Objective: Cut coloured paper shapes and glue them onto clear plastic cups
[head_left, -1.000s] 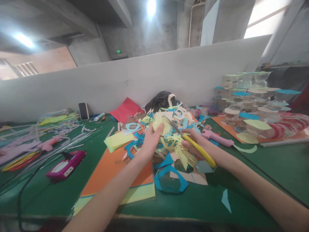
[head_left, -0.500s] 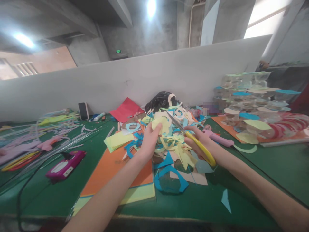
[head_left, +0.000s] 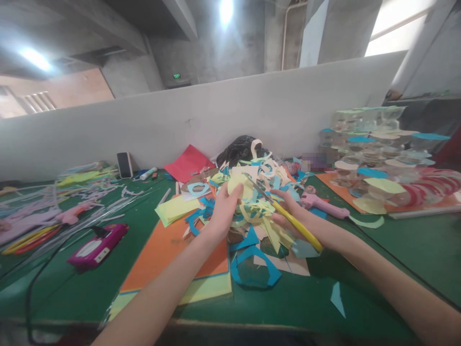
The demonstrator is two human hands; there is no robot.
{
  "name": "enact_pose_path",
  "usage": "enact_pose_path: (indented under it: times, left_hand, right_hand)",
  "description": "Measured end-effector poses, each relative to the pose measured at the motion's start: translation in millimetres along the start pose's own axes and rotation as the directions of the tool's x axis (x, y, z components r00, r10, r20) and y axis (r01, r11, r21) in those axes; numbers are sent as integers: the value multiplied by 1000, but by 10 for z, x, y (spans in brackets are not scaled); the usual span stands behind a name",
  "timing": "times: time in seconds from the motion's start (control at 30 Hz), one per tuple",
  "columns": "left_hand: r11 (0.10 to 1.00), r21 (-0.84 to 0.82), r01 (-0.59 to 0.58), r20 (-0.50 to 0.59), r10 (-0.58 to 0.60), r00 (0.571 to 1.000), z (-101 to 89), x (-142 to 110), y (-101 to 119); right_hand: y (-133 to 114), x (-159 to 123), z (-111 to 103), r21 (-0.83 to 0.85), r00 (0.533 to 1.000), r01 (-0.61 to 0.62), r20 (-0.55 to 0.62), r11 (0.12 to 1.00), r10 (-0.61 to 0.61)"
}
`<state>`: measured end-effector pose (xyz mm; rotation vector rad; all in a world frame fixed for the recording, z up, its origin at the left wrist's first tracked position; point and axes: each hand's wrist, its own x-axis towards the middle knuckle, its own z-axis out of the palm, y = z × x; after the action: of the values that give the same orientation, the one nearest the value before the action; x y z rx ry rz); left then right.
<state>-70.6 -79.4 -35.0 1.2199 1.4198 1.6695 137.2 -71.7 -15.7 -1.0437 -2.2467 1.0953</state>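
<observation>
Between the fingers of my left hand is a piece of pale yellow paper, roughly round in outline. My right hand is closed round the yellow handles of a pair of scissors. The metal blades point up and left, with their tips at the right edge of the yellow paper. Whether the blades touch the paper is hard to make out. Beneath both hands lies a heap of paper offcuts in yellow, blue, cream and white. A ring-shaped blue offcut lies at its front.
Orange sheets lie left of the heap, with light yellow sheets on top. A pink glue gun and stacked clear cups with paper discs are on the right. At left sit a magenta power box and a phone.
The scissor blades have swung closer together, and my right hand has shifted slightly left with them. My left hand and the yellow paper stay almost in place.
</observation>
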Motion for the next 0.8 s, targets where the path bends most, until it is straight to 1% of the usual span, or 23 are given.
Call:
enact_pose_path:
  times: [0.13, 0.27, 0.33, 0.47, 0.57, 0.7, 0.8]
  left_hand:
    - [999, 46, 5, -17, -4, 1000, 13, -14, 23]
    - [998, 59, -9, -1, 9, 1000, 18, -25, 70]
    - [998, 64, -6, 3, 5, 1000, 15, -30, 89]
    - [996, 87, -20, -1, 20, 1000, 4, -38, 102]
    - [996, 80, -34, 6, 34, 999, -4, -38, 83]
    - [998, 35, -47, 3, 47, 999, -14, -20, 33]
    - [999, 14, -37, 12, 37, 999, -22, 1, -1]
  right_hand:
    - [42, 28, 11, -32, 1000, 8, -18, 999, -9]
    - [142, 73, 21, -25, 999, 19, -41, 999, -20]
    - [197, 106, 33, 35, 999, -5, -43, 999, 7]
    - [269, 168, 77, 242, 999, -27, -11, 970, 31]
    - [261, 175, 98, 309, 999, -29, -21, 951, 37]
    - [185, 125, 80, 257, 998, 4, -66, 966, 14]
    - [132, 94, 60, 225, 997, -17, -66, 974, 33]
